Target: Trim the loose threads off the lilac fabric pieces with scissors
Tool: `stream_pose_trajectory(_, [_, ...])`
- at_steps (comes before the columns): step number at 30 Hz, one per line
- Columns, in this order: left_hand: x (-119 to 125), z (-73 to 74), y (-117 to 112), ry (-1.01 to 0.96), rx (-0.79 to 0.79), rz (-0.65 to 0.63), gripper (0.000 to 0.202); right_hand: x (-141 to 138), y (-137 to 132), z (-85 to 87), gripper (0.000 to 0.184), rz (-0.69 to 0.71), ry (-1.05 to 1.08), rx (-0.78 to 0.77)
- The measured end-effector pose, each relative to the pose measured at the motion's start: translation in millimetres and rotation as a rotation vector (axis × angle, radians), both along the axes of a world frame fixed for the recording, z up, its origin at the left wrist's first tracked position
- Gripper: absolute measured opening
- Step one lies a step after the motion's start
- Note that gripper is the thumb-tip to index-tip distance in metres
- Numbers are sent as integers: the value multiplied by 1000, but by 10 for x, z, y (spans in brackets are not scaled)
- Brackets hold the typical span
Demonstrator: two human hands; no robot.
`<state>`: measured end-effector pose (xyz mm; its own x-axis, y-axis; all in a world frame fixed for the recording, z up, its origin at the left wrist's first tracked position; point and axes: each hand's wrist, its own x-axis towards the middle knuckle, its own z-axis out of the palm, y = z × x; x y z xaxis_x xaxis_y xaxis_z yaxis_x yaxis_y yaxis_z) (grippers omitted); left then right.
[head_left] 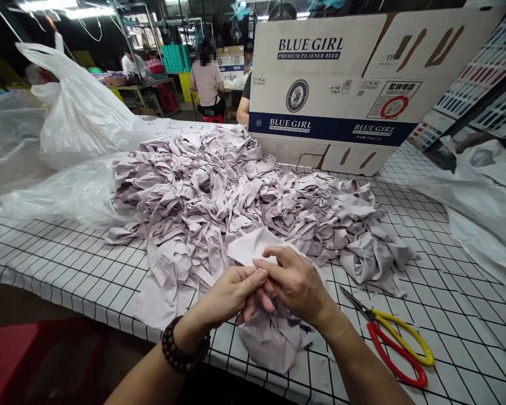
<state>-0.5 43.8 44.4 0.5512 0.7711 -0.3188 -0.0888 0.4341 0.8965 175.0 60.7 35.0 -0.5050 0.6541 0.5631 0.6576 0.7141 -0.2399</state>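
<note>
My left hand (238, 289) and my right hand (297, 281) meet above the front of the table. Both pinch a pale pinkish fabric piece (253, 246), which spreads out behind my fingers. The exact spot of the grip is partly covered by the fingertips. Below my hands lies a small bunch of similar fabric (274, 343). Just beyond them rises a large heap of mauve-grey fabric pieces (211, 191). To the right of my right hand, scissors (388, 332) with one red and one yellow handle rest on the table, blades pointing away to the left.
A white-and-blue cardboard box (320, 101) stands behind the heap. Clear plastic bags (84, 124) are at the left, and a white plastic bag (489, 197) lies at the right. The grid-patterned tablecloth (459, 292) covers the table. A person (206, 81) sits farther back.
</note>
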Motion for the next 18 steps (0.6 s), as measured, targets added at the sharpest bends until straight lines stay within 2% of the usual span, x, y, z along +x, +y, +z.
stream_pose_trajectory(3, [19, -23, -123, -74, -78, 33, 48, 3, -40, -37, 31, 28, 39, 9])
stream_pose_trajectory(6, [36, -16, -228, -143, -131, 5, 49, 24, -82, -82, 32, 62, 74, 2])
stream_pose_trajectory(10, [24, 55, -317, -110, -81, -7, 49, 26, -143, -71, 33, 92, 157, 28])
stream_pose_trajectory(13, [14, 79, -350, 30, 121, 41, 45, -4, -170, -33, 32, 39, 139, 76])
stream_pose_trajectory(16, [7, 62, -365, 281, 488, 281, 34, -44, -182, -39, 31, -29, 14, 61])
stream_pose_trajectory(18, [-7, 46, -366, 440, 665, 420, 29, -79, -199, -72, 32, -65, -66, 30])
